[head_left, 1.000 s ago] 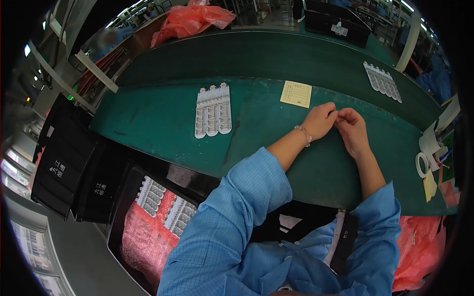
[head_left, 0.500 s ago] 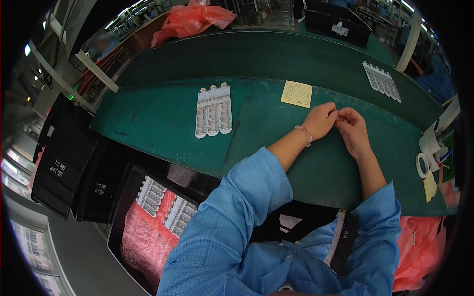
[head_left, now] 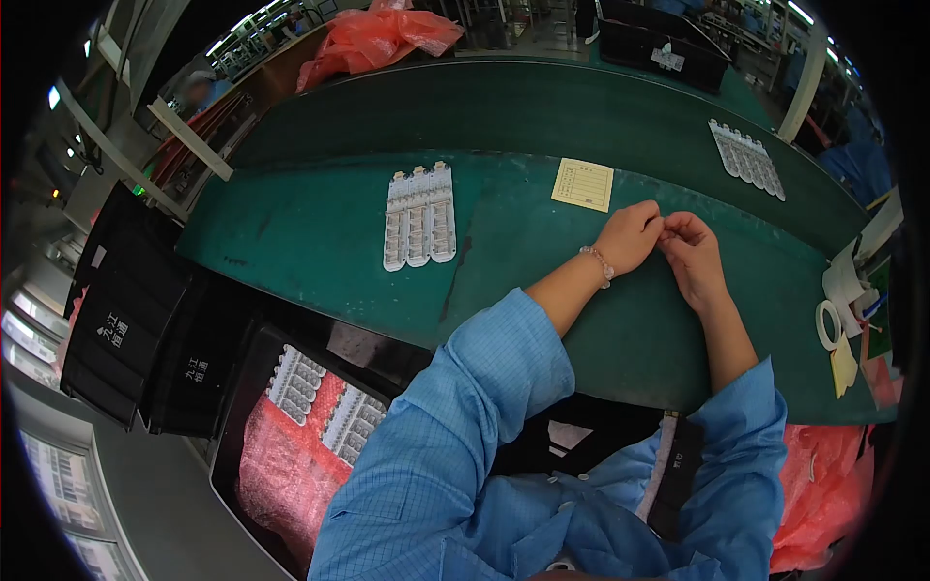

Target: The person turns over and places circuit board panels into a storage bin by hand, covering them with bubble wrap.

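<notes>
My left hand (head_left: pixel 632 235) is closed, its fingers curled, with a beaded bracelet (head_left: pixel 602 266) at the wrist. Against its fingertips, my right hand (head_left: pixel 692 254) is bent in a pinch. Anything between the fingers is too small or hidden to make out. Both hands are over the green tabletop (head_left: pixel 620 334), just below a yellow printed card (head_left: pixel 582 184). Further left on the table lies a white molded panel (head_left: pixel 419 218) of three joined strips with small compartments.
Another white panel (head_left: pixel 747 160) lies on the green strip behind. At lower left, a black bin (head_left: pixel 225 455) holds pink bubble wrap (head_left: pixel 281 470) and similar panels. A tape roll (head_left: pixel 828 324) is at the right edge. A black crate (head_left: pixel 659 48) stands at the back.
The white panel on the back strip has shifted very slightly to the left. My hands stay in the same place, fingertips together.
</notes>
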Demonstrator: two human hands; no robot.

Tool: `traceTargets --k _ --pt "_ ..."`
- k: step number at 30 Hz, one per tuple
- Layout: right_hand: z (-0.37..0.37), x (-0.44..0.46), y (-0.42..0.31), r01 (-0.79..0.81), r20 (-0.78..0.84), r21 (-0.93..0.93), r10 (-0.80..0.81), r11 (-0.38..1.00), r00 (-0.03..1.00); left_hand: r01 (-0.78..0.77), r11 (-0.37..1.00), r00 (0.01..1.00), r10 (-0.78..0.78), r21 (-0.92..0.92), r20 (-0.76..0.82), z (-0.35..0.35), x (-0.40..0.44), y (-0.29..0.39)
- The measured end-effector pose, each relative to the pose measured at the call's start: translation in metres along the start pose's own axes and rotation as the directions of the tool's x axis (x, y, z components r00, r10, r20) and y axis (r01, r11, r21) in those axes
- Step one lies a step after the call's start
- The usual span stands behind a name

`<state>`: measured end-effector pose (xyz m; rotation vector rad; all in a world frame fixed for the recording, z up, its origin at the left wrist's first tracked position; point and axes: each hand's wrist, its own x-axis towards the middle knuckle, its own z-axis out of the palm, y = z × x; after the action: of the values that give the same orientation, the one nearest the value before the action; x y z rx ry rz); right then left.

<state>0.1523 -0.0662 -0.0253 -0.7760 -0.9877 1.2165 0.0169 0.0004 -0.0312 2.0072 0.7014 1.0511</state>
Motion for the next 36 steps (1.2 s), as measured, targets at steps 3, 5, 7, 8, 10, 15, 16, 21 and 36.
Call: traceTargets --k 3,5,7,8,10,15,16,21,36 --pt "0.001 0.000 0.000 0.000 0.006 0.003 0.000 1.000 1.000 0.001 1.000 1.000 -0.001 -0.003 -0.004 -0.001 0.000 0.001" --pt "0.001 0.000 0.000 -0.003 0.001 0.005 0.003 1.000 1.000 0.006 1.000 1.000 -0.006 -0.009 -0.001 -0.001 -0.001 0.002" --pt "0.000 -0.001 0.000 -0.002 0.009 0.004 0.002 1.000 1.000 0.015 1.000 1.000 -0.015 0.000 0.007 -0.001 -0.001 0.002" --pt "0.000 -0.001 -0.001 -0.002 0.009 0.004 0.002 1.000 1.000 0.014 1.000 1.000 -0.014 -0.001 0.007 -0.001 -0.001 0.002" --pt "0.000 -0.001 -0.001 0.001 0.018 0.003 -0.002 1.000 1.000 -0.001 1.000 1.000 0.001 -0.008 0.003 0.000 0.000 0.001" --pt "-0.004 0.001 0.001 -0.001 0.014 0.012 0.001 1.000 1.000 -0.007 1.000 1.000 0.007 -0.009 0.003 0.001 0.000 0.001" --pt "-0.003 0.000 0.001 -0.003 0.013 0.015 0.003 1.000 1.000 -0.007 1.000 1.000 0.007 -0.008 0.004 0.000 0.000 0.001" --pt "0.002 -0.001 -0.003 0.016 -0.014 0.009 -0.016 1.000 1.000 -0.024 0.999 0.999 0.023 -0.026 -0.026 0.003 -0.001 -0.001" --pt "-0.103 0.106 -0.002 -0.132 -0.124 -0.991 -0.521 0.021 0.845 -0.062 0.993 0.994 0.071 0.099 -0.080 0.008 -0.012 0.024"
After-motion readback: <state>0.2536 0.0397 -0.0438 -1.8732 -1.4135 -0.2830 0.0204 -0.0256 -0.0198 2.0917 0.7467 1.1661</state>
